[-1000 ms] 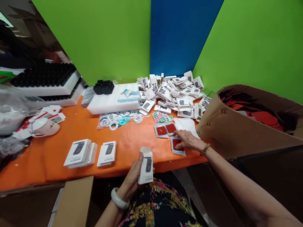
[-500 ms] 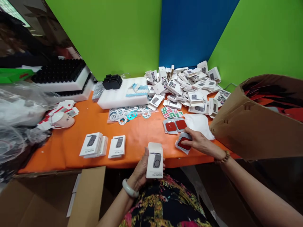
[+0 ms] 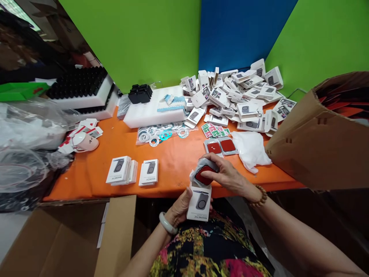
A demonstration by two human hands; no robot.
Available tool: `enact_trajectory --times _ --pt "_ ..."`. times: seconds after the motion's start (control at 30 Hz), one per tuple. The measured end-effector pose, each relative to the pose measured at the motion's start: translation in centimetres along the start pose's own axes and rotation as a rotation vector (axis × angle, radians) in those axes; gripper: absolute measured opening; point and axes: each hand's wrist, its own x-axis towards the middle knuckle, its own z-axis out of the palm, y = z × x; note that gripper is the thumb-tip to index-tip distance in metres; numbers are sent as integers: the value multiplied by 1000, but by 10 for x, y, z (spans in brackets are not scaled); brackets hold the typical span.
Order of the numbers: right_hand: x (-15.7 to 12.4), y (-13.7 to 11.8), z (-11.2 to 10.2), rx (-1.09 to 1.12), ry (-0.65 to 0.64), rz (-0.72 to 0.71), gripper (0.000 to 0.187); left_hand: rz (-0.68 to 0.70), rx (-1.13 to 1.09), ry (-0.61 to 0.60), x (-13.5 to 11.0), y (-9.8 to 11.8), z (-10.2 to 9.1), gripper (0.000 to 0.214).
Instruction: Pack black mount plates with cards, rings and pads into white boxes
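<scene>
My left hand (image 3: 180,206) grips a small white box (image 3: 199,203) printed with a dark round device, held upright just below the table's front edge. My right hand (image 3: 225,175) pinches a clear packet with a red pad (image 3: 202,175) directly above the box's open top. Two more red-pad packets (image 3: 221,146) lie on the orange table (image 3: 173,161) behind my hands. Two stacks of matching white boxes (image 3: 132,173) rest to the left near the front edge.
A big heap of white boxes (image 3: 242,96) fills the back right. A bag of rings (image 3: 161,134), a white foam block (image 3: 152,111), a white bag (image 3: 250,150) and green cards (image 3: 215,130) lie mid-table. A brown carton (image 3: 317,138) stands right; another carton (image 3: 86,238) below left.
My right hand lifted a red-pad packet off the table and carried it left to the top of the box. My left hand kept hold of the box.
</scene>
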Motion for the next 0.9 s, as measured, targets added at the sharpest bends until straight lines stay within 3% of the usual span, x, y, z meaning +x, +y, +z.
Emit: enact_trajectory --times 0.23,0.53,0.73,0.8,0.9 --pt "-12 6 2 -285 -180 -35 32 11 62 34 1 -10 -4 78" --pt "-14 12 2 -315 -285 42 23 24 257 -73 -5 -8 0 80" --pt "-22 7 13 -344 -278 -4 33 -14 290 -142 -4 -7 -7 84" --pt "-24 8 17 -307 -204 -31 34 -20 294 -144 -5 -7 -8 83" --pt "-29 15 21 -238 -72 -109 21 -16 272 -108 -9 -6 -7 81"
